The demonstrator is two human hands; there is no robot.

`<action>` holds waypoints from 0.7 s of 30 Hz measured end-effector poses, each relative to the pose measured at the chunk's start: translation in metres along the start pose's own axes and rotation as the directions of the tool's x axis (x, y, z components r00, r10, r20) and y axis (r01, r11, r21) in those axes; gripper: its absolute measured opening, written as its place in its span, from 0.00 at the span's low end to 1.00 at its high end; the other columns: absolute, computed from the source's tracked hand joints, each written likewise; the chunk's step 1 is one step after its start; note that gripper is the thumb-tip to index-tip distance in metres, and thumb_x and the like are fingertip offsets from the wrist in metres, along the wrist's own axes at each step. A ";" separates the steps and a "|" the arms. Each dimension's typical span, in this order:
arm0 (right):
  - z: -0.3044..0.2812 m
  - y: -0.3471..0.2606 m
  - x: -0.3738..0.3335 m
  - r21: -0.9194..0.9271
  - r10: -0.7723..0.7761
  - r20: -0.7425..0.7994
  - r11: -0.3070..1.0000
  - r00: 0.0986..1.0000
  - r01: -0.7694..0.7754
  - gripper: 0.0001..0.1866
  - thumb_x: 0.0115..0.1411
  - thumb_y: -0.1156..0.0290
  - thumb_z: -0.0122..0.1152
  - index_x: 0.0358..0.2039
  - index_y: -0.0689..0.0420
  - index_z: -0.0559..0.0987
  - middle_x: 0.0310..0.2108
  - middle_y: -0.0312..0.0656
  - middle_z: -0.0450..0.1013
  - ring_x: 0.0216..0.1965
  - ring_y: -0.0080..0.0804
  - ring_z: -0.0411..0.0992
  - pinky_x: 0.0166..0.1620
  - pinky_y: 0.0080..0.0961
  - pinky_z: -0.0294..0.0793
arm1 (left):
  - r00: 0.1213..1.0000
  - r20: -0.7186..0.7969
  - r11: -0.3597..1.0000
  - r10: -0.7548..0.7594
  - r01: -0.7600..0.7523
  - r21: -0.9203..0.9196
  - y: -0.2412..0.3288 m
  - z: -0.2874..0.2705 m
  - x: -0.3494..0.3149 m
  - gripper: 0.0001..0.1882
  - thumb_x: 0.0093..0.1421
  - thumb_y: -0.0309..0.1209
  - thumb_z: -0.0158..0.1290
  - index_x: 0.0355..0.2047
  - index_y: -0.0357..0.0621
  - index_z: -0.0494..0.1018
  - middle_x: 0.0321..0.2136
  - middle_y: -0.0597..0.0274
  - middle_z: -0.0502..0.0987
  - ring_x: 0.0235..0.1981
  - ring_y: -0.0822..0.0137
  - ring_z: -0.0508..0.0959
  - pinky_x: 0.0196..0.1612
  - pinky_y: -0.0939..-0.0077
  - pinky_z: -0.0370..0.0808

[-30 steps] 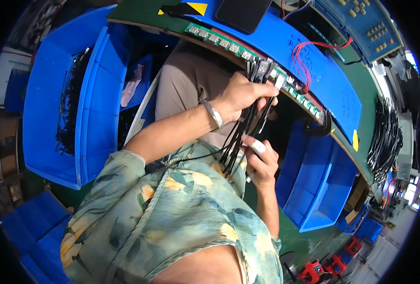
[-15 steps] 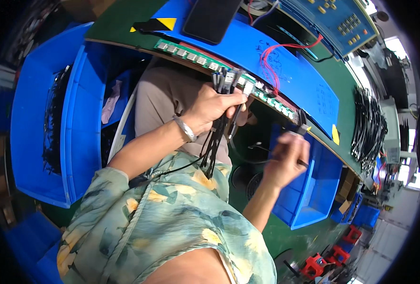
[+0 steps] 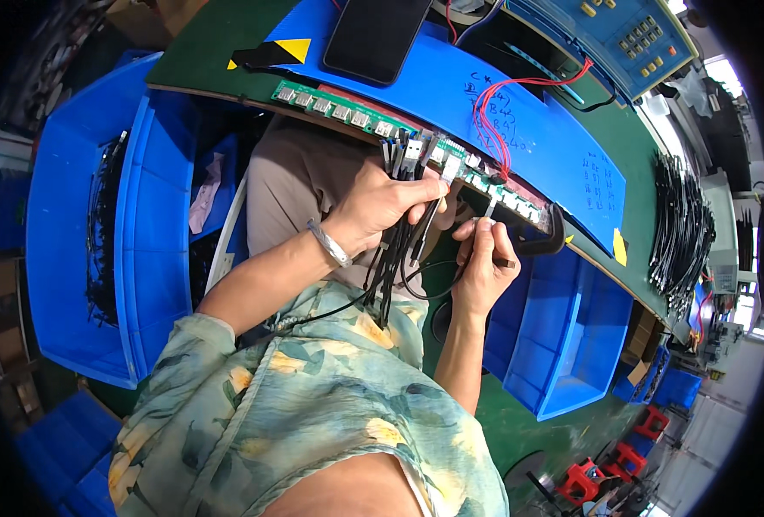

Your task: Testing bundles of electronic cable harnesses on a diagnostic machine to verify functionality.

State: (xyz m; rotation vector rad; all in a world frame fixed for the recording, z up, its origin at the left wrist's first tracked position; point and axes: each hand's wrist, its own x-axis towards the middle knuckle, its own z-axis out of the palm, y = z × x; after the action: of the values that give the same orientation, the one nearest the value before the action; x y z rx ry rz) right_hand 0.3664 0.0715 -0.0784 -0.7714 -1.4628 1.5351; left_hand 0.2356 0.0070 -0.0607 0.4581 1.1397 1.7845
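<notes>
My left hand (image 3: 377, 202) is closed around a bundle of black USB cables (image 3: 388, 254), metal plugs upward and tails hanging over my lap. Between its thumb and finger is a white-ended USB plug (image 3: 452, 167), held up against the long green circuit board (image 3: 340, 110) on the table edge. My right hand (image 3: 483, 267) pinches a cable's slim light-coloured connector (image 3: 490, 208) just below the small sockets on the board's right part. A short dark piece also sticks out of its curled fingers; its kind is unclear. A black cable loops between the two hands.
A blue sheet (image 3: 537, 129) with handwriting covers the table, bearing a black phone (image 3: 376, 39) and red wires (image 3: 488, 108). A black clamp (image 3: 544, 243) grips the board's right end. Blue bins (image 3: 132, 233) flank me. More black cables (image 3: 682, 237) lie far right, beyond a blue instrument (image 3: 632, 39).
My right hand has moved left and up from beside the clamp, bringing a connector to the board's sockets. My left hand keeps its hold, nearly still.
</notes>
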 end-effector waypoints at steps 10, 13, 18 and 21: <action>0.006 0.001 0.004 -0.282 -0.086 0.030 0.955 0.996 0.090 0.10 0.56 0.73 0.48 0.18 0.60 0.71 0.19 0.34 0.70 0.15 0.10 0.52 0.18 0.08 0.49 | 1.000 -0.011 0.999 -0.012 0.013 0.038 0.000 -0.003 0.001 0.03 0.47 0.25 0.52 0.20 0.38 0.72 0.15 0.65 0.72 0.12 0.80 0.65 0.15 0.87 0.61; 0.005 0.003 0.006 -0.215 -0.081 0.060 0.972 0.995 0.092 0.12 0.58 0.72 0.46 0.18 0.60 0.69 0.19 0.36 0.71 0.14 0.10 0.52 0.17 0.09 0.49 | 1.000 -0.007 0.999 -0.010 0.010 0.036 0.000 -0.002 0.001 0.03 0.47 0.25 0.52 0.20 0.38 0.72 0.15 0.65 0.72 0.11 0.80 0.65 0.15 0.87 0.61; 0.006 0.003 0.006 0.174 0.081 0.040 0.981 0.996 -0.087 0.11 0.57 0.71 0.44 0.19 0.58 0.67 0.18 0.41 0.70 0.09 0.14 0.53 0.11 0.10 0.50 | 1.000 -0.014 0.999 -0.009 0.009 0.049 0.002 -0.001 0.000 0.03 0.46 0.25 0.52 0.20 0.39 0.71 0.15 0.65 0.72 0.10 0.81 0.65 0.14 0.88 0.60; 0.009 -0.005 0.005 0.242 0.193 0.050 0.950 0.980 -0.199 0.09 0.57 0.71 0.45 0.21 0.58 0.66 0.18 0.40 0.69 0.09 0.14 0.52 0.11 0.10 0.50 | 1.000 -0.003 0.999 0.008 -0.008 0.033 0.001 -0.002 0.000 0.03 0.46 0.25 0.52 0.20 0.39 0.71 0.14 0.65 0.72 0.10 0.81 0.65 0.14 0.88 0.59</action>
State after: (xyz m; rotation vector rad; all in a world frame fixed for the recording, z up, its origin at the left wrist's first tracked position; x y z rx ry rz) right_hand 0.3571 0.0722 -0.0721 -0.7667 -1.2110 1.8433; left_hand 0.2336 0.0062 -0.0603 0.4799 1.1732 1.7756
